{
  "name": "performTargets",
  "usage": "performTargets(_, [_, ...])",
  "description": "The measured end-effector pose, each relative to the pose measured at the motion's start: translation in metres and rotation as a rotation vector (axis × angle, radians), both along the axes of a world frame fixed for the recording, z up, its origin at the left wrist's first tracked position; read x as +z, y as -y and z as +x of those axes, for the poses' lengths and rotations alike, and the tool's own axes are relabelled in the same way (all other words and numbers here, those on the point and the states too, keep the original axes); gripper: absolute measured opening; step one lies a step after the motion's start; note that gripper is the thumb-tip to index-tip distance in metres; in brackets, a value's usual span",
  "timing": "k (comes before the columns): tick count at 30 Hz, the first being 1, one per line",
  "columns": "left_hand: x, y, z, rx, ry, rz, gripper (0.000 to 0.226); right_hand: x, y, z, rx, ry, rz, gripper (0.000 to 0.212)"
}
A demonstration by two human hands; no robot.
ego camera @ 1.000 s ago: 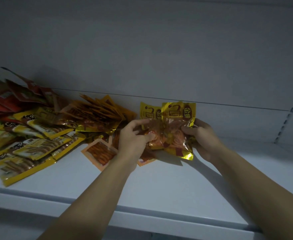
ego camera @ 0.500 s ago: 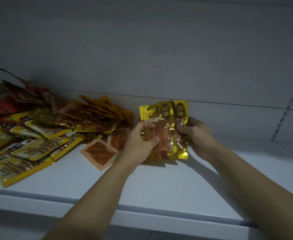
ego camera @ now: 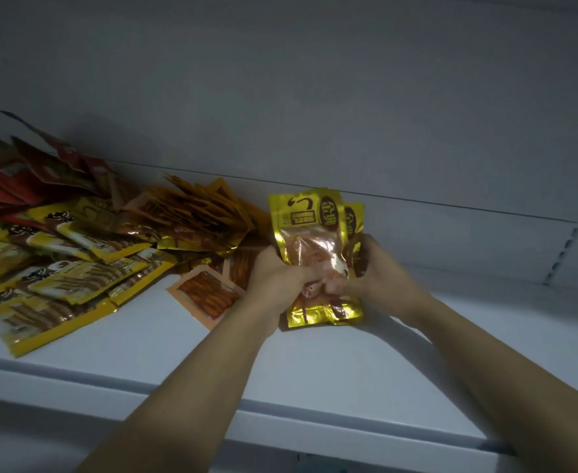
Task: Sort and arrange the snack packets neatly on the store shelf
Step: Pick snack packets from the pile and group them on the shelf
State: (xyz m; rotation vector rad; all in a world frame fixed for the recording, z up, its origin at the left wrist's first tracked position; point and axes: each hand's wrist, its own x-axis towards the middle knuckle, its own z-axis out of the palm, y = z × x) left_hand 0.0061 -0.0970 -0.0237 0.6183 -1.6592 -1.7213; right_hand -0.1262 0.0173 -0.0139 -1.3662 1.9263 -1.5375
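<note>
The gold snack packets stood stacked upright, long axis vertical, printed headers pointing up and lower edges at the shelf. The left hand and right hand had their fingers clenched round the stack's lower half. Left of it lay an orange packet.

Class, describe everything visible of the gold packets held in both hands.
The gold packets are shiny foil pouches, at least two, the rear one offset right. Each bears a dark oval logo on top; the front has a clear window showing orange-brown snack. They stand upright, crinkled bottom edges low by the white shelf. The left hand and right hand grip their lower halves from either side.
</note>
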Motion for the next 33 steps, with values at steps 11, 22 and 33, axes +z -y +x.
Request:
performTargets(11, [-0.011,-0.003,0.002,-0.125,0.019,-0.453,0.080,-0.001,-0.005,-0.008,0.062,-0.102,0.002,0.091])
performTargets(22, [-0.003,-0.006,-0.006,-0.080,-0.099,-0.227,0.058,-0.003,0.001,-0.019,-0.019,0.089,0.014,0.057])
performTargets(33, [0.027,-0.074,-0.053,-0.155,-0.166,-0.096,0.046,0.045,-0.102,-0.053,-0.135,0.323,-0.062,0.032])
